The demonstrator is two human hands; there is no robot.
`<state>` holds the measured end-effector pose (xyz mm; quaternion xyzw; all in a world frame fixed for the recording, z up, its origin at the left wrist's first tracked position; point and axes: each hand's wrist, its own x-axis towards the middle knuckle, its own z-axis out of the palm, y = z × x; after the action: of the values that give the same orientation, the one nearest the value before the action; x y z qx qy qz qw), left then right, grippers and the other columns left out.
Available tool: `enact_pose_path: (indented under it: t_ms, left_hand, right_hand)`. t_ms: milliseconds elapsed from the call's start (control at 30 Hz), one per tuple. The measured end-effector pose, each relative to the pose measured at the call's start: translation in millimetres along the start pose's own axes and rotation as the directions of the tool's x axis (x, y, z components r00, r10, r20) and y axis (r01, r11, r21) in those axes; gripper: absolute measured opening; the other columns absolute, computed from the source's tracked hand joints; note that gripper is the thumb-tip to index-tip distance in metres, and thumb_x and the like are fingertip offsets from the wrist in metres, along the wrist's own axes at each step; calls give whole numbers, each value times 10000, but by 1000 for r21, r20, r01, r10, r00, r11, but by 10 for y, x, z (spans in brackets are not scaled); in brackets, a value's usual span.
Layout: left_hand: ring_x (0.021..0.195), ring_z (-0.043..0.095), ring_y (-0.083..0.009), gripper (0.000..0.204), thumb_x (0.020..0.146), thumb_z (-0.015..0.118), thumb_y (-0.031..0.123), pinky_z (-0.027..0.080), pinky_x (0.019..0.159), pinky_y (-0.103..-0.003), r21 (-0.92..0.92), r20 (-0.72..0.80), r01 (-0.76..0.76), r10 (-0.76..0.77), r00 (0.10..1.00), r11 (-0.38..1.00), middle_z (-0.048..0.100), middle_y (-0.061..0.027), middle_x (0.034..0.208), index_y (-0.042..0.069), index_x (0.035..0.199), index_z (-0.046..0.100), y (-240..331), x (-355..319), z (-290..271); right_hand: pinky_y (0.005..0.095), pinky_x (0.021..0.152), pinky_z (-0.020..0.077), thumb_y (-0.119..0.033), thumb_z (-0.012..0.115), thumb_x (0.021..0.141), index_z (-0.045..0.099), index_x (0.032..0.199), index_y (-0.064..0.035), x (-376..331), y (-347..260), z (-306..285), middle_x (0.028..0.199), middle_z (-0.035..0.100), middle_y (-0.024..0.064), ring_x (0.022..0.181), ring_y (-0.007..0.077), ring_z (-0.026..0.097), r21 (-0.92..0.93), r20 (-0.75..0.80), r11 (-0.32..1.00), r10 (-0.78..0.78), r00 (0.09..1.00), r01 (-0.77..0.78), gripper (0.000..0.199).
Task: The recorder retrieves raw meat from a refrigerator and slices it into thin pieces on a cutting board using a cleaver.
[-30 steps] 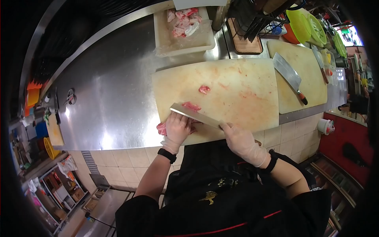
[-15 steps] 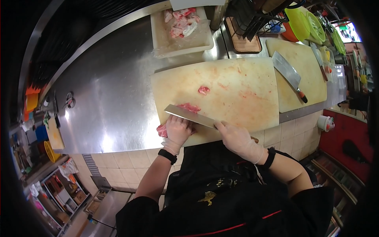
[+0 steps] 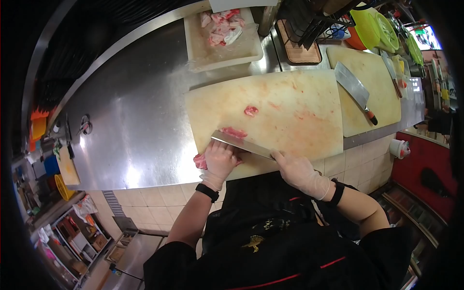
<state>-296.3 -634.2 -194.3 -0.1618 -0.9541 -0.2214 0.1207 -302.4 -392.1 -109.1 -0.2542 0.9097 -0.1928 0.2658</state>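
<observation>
My left hand (image 3: 221,158), in a thin clear glove, presses with curled fingers on a piece of raw red meat (image 3: 200,161) near the front left edge of the white cutting board (image 3: 299,101). Most of that piece is hidden under the hand. In my gloved right hand (image 3: 300,176) is the handle of a long-bladed knife (image 3: 244,146). Its blade lies just beyond my left fingertips, beside a strip of meat (image 3: 234,132); whether it touches the strip I cannot tell. Farther back on the board sits a small meat chunk (image 3: 251,111).
A white tub (image 3: 224,60) of meat scraps stands behind the board. On a second cutting board (image 3: 382,92) at the right rests a cleaver (image 3: 355,89). The steel counter (image 3: 130,111) stretches left, with scissors (image 3: 85,124) on it. A knife rack (image 3: 309,29) stands at the back.
The knife and my right hand have slid right and slightly toward me, drawing the blade tip back. My left hand keeps its hold on the meat.
</observation>
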Motion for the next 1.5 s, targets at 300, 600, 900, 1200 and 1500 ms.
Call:
enact_pose_path:
  t_ms: [300,600,900,1200,1500]
  left_hand:
    - [932,592,-322,317,642,678,88,487,837,-456,-50,-29,-28,27,999,998,627,-113,952,58,957,667,-27,-9,52]
    - [976,597,-280,304,651,676,89,471,904,-448,-108,24,54,-52,998,993,621,-95,999,35,949,649,-49,-53,41]
    - [896,610,-267,236,671,681,62,493,830,-426,-129,-44,-11,5,999,992,638,-69,955,61,907,660,13,78,-29]
    - [978,587,-218,299,677,682,90,434,907,-408,-93,-17,-53,51,999,994,627,-17,1002,132,974,687,18,39,-76]
    - [1006,552,-241,248,728,689,155,402,933,-421,-156,91,-33,47,995,987,607,-35,1021,112,972,678,62,25,-221]
  right_hand:
    - [417,631,531,-59,510,847,493,1157,-57,605,-368,24,903,614,150,778,328,654,60,-75,996,-65,995,69,311]
    - [440,637,516,-76,524,861,503,1121,-73,-382,277,-99,864,627,157,788,355,638,-81,113,991,117,987,-109,262]
    - [257,493,374,-287,543,944,586,870,-76,62,665,-182,651,522,1,526,107,479,865,290,285,385,876,-412,227]
    - [212,489,349,-227,547,943,586,894,-87,60,740,-382,650,456,-50,520,43,414,953,246,37,482,841,-299,154]
    - [469,698,491,-136,543,894,591,1065,-18,-26,62,-131,870,617,260,812,420,602,338,-141,927,218,966,-160,213]
